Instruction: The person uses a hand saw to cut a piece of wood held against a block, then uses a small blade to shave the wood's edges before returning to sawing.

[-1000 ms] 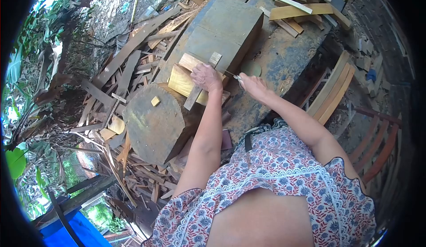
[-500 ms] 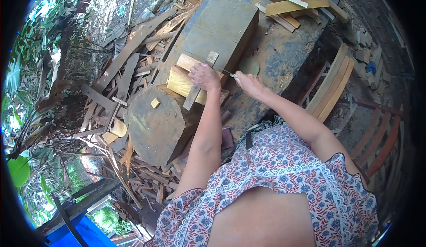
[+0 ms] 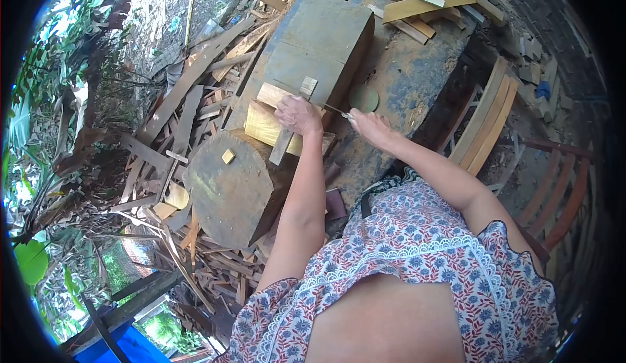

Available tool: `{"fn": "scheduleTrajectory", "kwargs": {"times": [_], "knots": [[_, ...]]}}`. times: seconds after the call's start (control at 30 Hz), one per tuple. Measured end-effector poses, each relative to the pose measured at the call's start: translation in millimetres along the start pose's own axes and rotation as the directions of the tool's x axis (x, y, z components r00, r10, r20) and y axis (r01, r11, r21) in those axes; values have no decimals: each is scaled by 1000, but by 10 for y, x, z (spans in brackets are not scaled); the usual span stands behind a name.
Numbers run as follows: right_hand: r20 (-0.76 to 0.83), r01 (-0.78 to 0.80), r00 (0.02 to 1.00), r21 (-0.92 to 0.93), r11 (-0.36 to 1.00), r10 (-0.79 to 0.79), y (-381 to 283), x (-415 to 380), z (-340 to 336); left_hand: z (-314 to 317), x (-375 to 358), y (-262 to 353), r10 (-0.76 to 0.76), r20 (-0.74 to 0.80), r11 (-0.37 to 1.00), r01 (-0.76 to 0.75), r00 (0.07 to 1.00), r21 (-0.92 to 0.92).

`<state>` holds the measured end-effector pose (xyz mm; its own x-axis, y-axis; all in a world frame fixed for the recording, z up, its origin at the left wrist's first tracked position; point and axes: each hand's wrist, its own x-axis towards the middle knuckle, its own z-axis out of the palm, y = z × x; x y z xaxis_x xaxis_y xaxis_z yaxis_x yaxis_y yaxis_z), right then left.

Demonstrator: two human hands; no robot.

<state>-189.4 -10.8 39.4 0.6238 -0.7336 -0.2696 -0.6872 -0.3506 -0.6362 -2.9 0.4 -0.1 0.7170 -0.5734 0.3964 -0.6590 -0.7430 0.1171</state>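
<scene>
Left hand [image 3: 298, 114] closed down over a narrow wood strip [image 3: 291, 125], pinning it across a pale yellow block [image 3: 266, 123]; fingers curled over the strip, palm down. Right hand [image 3: 370, 126] just to the right of the left, closed around a thin blade [image 3: 334, 109], apparently a small knife; the handle is hidden in the fist, the metal tip points toward the left hand and ends close beside its knuckles, at the edge of the strip. Judged step: trimming or marking the strip where the blade meets it, work in progress, not finished. The next move would call for a steady hold from the left hand and a short, controlled stroke of the blade directed away from the holding fingers, since tip and knuckles are very near. Strip lies directly under the left hand, running from beyond the fingers back toward the person. Yellow block rests partly on a round log stump [image 3: 231, 184], below-left of the hands. Beyond the hands, a large grey timber block [image 3: 323, 40] on the table [image 3: 404, 83]. Offcuts [image 3: 189, 102] litter the ground left.
</scene>
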Motion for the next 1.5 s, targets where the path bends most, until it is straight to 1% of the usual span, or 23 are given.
{"fn": "scheduleTrajectory", "kwargs": {"times": [0.1,0.2,0.37,0.43,0.47,0.53,0.67,0.8,0.83,0.9,0.93,1.03,1.1,1.17,1.23,1.33,1.4,1.5], "knots": [[-47,32,998,-2,999,-32,-239,418,73,-2,8,15,12,-8,1000,-12,1000,6],[-84,56,995,15,998,-55,-333,541,137,-22,27,5,14,0,1000,-14,1000,3],[-32,10,999,8,1000,-10,-55,37,-8,-26,34,19,3,-19,1000,-3,1000,-7],[22,-65,998,4,998,65,-8,-97,-35,2,23,15,-16,-5,999,15,1000,-36],[25,-71,997,5,997,71,-17,-68,-9,1,-3,2,-13,1,999,13,1000,-36],[-22,12,1000,6,1000,-12,-109,183,24,8,7,9,-7,-18,1000,6,1000,-27],[-63,68,996,13,998,-67,-316,558,131,-52,26,31,-11,22,1000,10,1000,17],[-3,0,1000,-3,1000,0,-176,216,7,-51,3,39,-7,9,1000,7,1000,-7],[5,8,1000,-5,1000,-8,-119,83,-33,-61,14,34,-2,-1,1000,2,1000,-5],[33,-65,997,-8,998,65,-22,-112,-78,-44,31,37,-23,7,1000,23,1000,-10],[42,-61,997,-6,998,62,-51,-98,-46,-49,21,32,-25,19,999,26,999,-19],[-4,-27,1000,-18,999,27,-139,155,-2,-17,9,18,-20,21,1000,20,1000,7],[-65,60,996,-9,998,-60,-255,458,92,-13,20,21,-4,6,1000,4,1000,11],[-76,61,995,3,998,-60,-298,543,156,-45,7,24,0,1,1000,0,1000,-5],[-74,57,996,4,998,-56,-274,483,139,13,1,13,2,-1,1000,-2,1000,9],[-24,30,999,-13,999,-30,-81,103,13,9,8,16,-11,-4,1000,11,1000,15],[20,-29,999,-8,1000,30,16,-139,-86,-10,30,24,-18,-2,1000,18,1000,10],[20,-11,1000,-10,1000,11,-50,-25,-84,-15,9,25,-14,11,1000,14,1000,14]]}}
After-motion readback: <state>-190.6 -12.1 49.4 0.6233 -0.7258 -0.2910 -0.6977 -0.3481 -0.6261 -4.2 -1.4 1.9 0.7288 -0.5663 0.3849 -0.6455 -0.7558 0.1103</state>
